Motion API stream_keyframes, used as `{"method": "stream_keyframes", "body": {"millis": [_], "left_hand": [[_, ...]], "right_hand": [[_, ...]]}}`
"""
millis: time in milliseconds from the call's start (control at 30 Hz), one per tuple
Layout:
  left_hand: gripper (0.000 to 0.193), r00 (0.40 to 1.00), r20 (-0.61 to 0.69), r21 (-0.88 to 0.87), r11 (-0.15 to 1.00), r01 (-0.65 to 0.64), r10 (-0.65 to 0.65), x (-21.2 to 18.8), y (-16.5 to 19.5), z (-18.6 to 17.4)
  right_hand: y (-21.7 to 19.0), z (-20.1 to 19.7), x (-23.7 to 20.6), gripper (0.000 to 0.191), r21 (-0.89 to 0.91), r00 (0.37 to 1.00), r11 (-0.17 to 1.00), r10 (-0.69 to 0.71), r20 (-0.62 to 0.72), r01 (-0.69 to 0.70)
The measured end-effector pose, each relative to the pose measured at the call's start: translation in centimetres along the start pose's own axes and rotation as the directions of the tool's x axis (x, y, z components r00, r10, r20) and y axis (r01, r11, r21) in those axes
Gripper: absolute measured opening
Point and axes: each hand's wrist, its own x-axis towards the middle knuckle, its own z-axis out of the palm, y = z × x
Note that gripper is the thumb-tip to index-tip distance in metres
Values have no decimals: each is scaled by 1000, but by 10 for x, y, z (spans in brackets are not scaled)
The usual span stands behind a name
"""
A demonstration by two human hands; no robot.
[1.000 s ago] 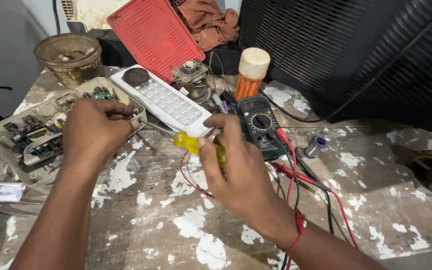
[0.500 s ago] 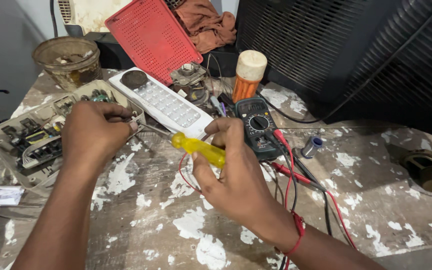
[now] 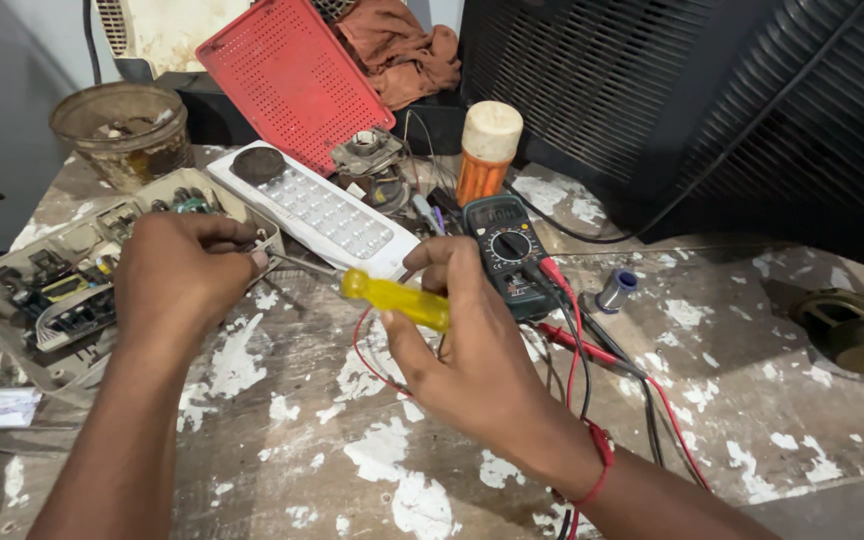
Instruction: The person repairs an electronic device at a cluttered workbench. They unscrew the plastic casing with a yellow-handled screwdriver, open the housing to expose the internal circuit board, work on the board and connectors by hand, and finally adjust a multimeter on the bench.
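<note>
Your right hand (image 3: pixel 472 350) grips the yellow-handled screwdriver (image 3: pixel 397 298) over the paint-flecked table (image 3: pixel 752 420), its shaft running to your left hand (image 3: pixel 182 275), which is closed over the edge of the open casing (image 3: pixel 62 290), beside the white light panel (image 3: pixel 317 210).

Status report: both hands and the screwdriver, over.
Right hand grips yellow screwdriver. Left hand pinches small part at open casing. Red wire loops beneath.
</note>
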Motion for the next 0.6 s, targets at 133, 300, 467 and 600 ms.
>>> {"method": "stream_keyframes", "body": {"millis": [133,300,467,600], "left_hand": [[32,1000,14,36,999,-1,1,0,0,-2],[35,999,42,21,1000,7,-8,0,0,-5],[34,997,67,4,999,-36,35,-9,-2,-11],[30,996,86,43,999,-26,22,-14,-1,-15]], "right_hand": [[0,1,0,45,3,998,999,48,50,-48],[-10,-3,2,45,-150,888,915,400,227,-374],[-24,-8,-6,43,-160,967,975,180,180,-151],[-34,-6,-11,40,-38,993,996,-83,86,87]]}}
